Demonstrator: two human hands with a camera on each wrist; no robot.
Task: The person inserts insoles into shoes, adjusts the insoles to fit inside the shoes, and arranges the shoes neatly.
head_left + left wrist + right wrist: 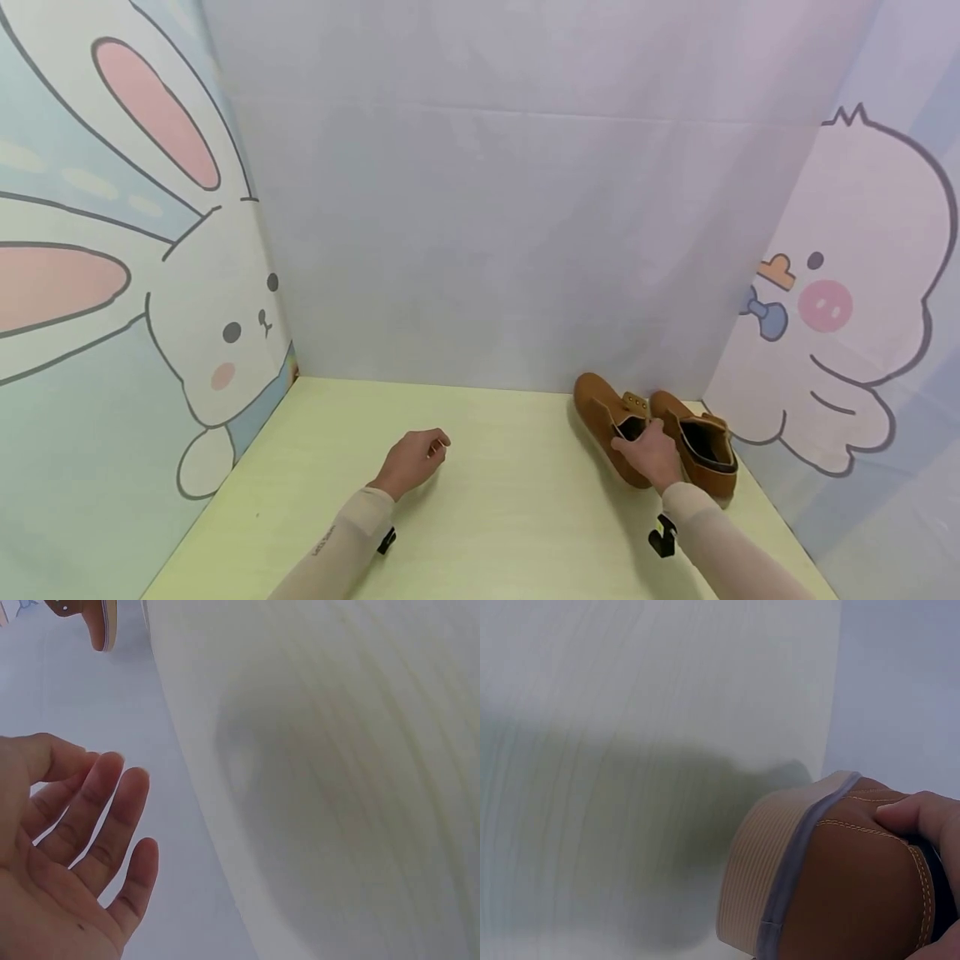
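Note:
My right hand (651,457) grips a brown ankle-high shoe (594,407) at its collar, toe pointing toward the back wall. In the right wrist view the thumb presses on the brown upper (847,877), above a pale ridged sole (761,870); the other fingers are largely hidden. A matching shoe (718,482) stands just right of it, its dark opening facing up. My left hand (411,462) hovers over the left-middle of the table, holding nothing. Its fingers (124,806) are loosely bent in the left wrist view.
A pale yellow table (495,525) reaches back to a plain whitish curtain (480,217). Side curtains carry a cartoon rabbit (217,333) at left and a white cartoon figure (862,233) at right. The second shoe stands close to the table's right edge.

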